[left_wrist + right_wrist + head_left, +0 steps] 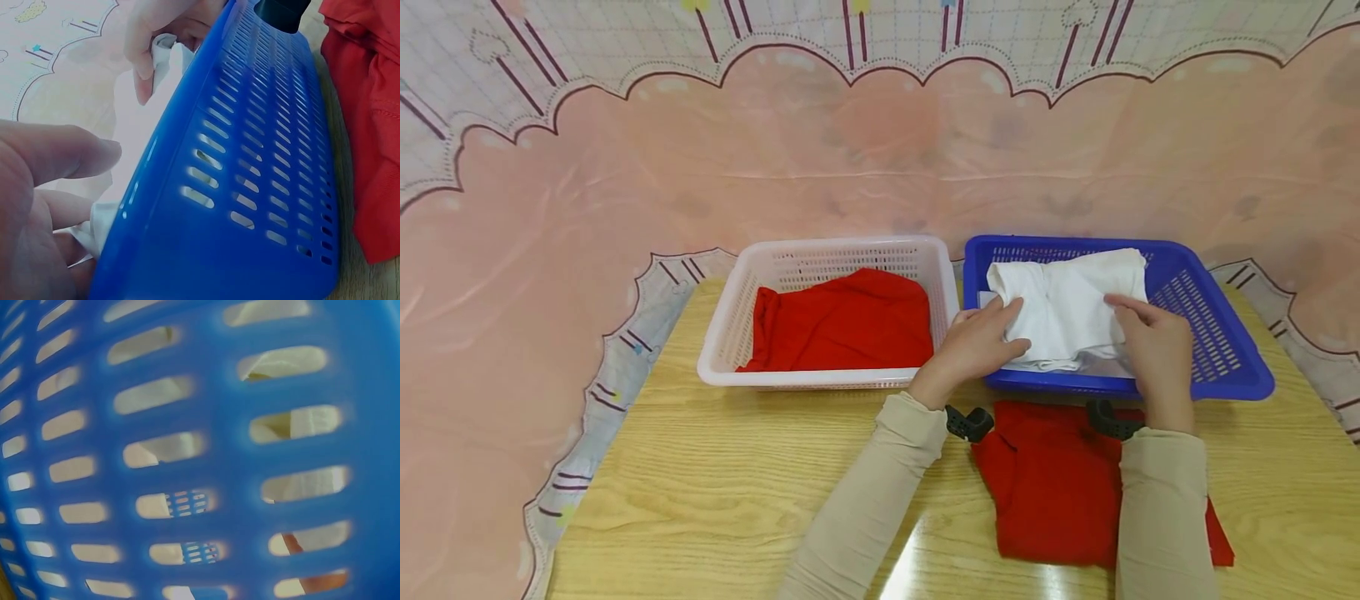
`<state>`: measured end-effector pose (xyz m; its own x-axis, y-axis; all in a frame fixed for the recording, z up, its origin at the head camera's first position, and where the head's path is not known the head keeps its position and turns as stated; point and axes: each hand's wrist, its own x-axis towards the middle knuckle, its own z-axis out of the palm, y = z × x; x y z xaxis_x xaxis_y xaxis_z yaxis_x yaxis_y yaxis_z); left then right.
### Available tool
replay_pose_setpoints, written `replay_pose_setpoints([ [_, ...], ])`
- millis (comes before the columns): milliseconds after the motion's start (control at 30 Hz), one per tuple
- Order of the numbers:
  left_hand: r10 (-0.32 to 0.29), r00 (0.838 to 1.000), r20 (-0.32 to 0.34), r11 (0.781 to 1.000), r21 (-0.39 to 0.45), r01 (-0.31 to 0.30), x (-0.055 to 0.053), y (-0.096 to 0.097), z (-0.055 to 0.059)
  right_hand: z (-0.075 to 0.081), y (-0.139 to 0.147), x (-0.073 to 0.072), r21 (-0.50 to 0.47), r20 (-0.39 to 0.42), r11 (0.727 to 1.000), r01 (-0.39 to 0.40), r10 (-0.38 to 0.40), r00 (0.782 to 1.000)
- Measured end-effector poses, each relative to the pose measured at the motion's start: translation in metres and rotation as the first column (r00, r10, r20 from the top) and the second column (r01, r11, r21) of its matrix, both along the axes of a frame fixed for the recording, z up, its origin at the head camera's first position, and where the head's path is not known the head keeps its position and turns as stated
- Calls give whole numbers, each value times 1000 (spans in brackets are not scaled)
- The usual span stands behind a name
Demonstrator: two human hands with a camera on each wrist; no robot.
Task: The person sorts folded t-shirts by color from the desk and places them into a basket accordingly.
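A folded white cloth garment (1060,300) lies in the blue basket (1225,333). My left hand (973,342) is at its left edge. In the left wrist view, the left fingers (65,247) curl against the cloth's edge and the thumb stretches over it. My right hand (1157,354) holds the right side of the garment, forefinger on top. A fold of white fabric (164,47) shows by the right fingers in the left wrist view. The right wrist view is filled by the basket's slotted wall (225,456), which hides most of the right hand.
To the left stands a white basket (718,350) with a red garment (850,325) inside. Another red garment (1060,492) lies on the wooden table (715,483) before the blue basket, partly under my right forearm. A patterned pink cloth (775,150) hangs behind.
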<state>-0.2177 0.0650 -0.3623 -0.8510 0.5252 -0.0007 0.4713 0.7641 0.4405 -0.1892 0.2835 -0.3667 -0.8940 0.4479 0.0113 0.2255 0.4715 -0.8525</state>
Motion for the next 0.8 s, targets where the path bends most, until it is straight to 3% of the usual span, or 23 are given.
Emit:
replay_pose_setpoints([
  [300, -6, 1000, -24, 999, -35, 5, 0, 1, 1, 0, 1, -1, 1, 34, 1000, -18, 18, 999],
  [600, -10, 999, -51, 996, -89, 5, -2, 3, 2, 0, 2, -2, 155, 56, 975, -158, 151, 987],
  [800, -9, 999, -43, 995, -99, 5, -4, 4, 1, 1, 3, -4, 165, 76, 974, -152, 141, 987],
])
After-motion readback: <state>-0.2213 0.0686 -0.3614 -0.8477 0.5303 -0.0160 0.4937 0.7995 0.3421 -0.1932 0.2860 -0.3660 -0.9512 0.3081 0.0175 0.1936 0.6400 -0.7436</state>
